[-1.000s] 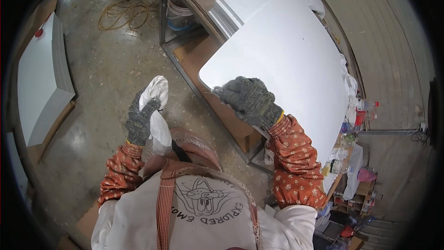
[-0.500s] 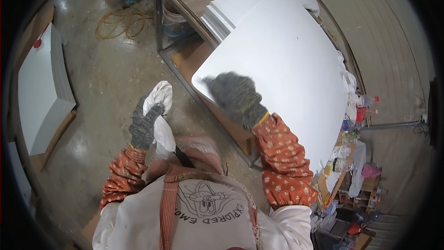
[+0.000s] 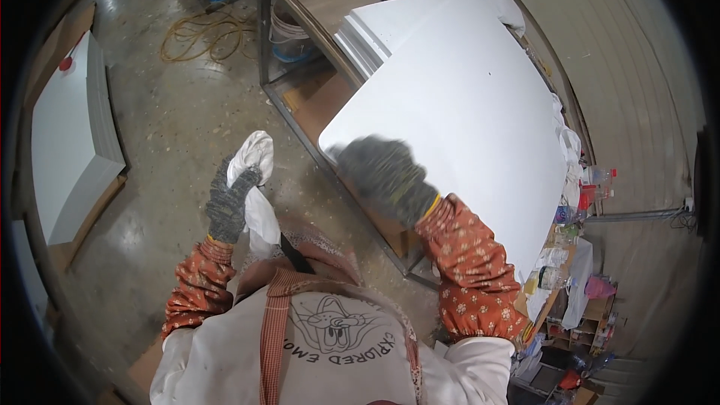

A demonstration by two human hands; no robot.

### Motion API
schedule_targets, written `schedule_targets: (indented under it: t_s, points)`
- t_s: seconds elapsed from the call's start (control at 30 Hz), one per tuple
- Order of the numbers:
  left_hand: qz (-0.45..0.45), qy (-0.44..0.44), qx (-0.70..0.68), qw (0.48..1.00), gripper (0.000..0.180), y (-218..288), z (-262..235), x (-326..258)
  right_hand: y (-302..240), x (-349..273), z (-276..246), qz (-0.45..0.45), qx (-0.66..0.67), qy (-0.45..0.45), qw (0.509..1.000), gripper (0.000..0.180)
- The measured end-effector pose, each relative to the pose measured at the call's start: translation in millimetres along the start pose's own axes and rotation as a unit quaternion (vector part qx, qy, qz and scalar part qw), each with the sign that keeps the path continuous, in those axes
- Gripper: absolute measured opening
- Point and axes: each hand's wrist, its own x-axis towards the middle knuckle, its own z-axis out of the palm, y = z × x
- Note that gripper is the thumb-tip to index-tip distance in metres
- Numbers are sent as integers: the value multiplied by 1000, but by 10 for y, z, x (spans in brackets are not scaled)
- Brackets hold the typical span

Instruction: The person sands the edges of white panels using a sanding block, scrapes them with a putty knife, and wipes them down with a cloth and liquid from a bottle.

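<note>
A bunched white cloth (image 3: 262, 217) is gripped in my left hand (image 3: 229, 199), which wears a dark grey knit glove. One end of the cloth sticks out above the fingers and the rest hangs below them. My right hand (image 3: 390, 180), gloved the same way, is over the near left edge of a large white panel (image 3: 465, 105), close to its rounded corner. Motion smears its fingers, so I cannot make out their shape or whether they touch the panel. The panel lies on top of a stack of white panels (image 3: 360, 49).
The stack lies on a metal-framed workbench (image 3: 300, 131); a bucket (image 3: 291, 34) stands underneath. A coiled yellow hose (image 3: 202, 37) is on the concrete floor. More white panels (image 3: 67, 142) are stacked at far left. Bottles (image 3: 596, 184) and clutter line the right side.
My right hand has moved slightly down and to the right, nearer the panel's edge. My left hand keeps its hold on the cloth. The whole view has shifted a little.
</note>
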Motion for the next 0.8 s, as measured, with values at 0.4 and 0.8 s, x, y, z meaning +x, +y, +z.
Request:
schedule_targets:
  t_s: [0.4, 0.8]
  points:
    - [186, -5, 213, 959, 40, 673, 187, 519, -69, -111, -64, 10, -37, 155, 987, 20]
    - [193, -470, 65, 859, 61, 437, 1216, 1618, -17, -728, -150, 116, 295, 211, 925, 23]
